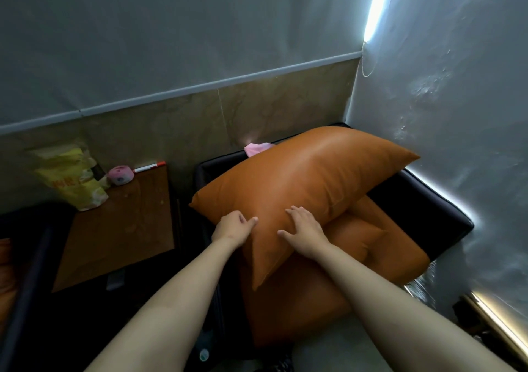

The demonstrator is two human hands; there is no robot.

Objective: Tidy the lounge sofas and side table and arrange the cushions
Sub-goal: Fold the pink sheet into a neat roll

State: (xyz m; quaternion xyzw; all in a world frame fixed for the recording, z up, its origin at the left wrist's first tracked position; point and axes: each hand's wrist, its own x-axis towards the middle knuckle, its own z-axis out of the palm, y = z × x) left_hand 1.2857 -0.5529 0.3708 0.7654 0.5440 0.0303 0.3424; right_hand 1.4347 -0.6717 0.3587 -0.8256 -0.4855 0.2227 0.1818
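I hold the big orange cushion (308,177) upright and tilted on the dark sofa (423,208) in the corner of the room. My left hand (234,228) grips its lower left edge: the fingers (243,218) are curled against the leather and the thumb lies along the cushion's face, so the edge is pinched between them. My right hand (304,233) rests flat on the face of the cushion, just beside the left one, with its fingers (297,210) spread and straight, pressing on the leather.

The cushion's lower corner points down over the orange seat pad (320,300), and its upper right corner reaches toward the grey wall (457,100). Under its right half lies a second orange cushion (363,228), touching it and resting on the seat. Behind the top edge a bit of pink cloth (257,148) peeks out on the sofa's back; I cannot tell what it is.

To the left of the sofa, just beside its arm, stands the brown side table; on the far end of its surface (120,234) are a crumpled yellow bag (71,180), a small round pink thing (120,175) next to the bag, and a white marker with a red cap (150,166) touching the pink thing. At the far left edge a second dark sofa (25,257) shows in part.
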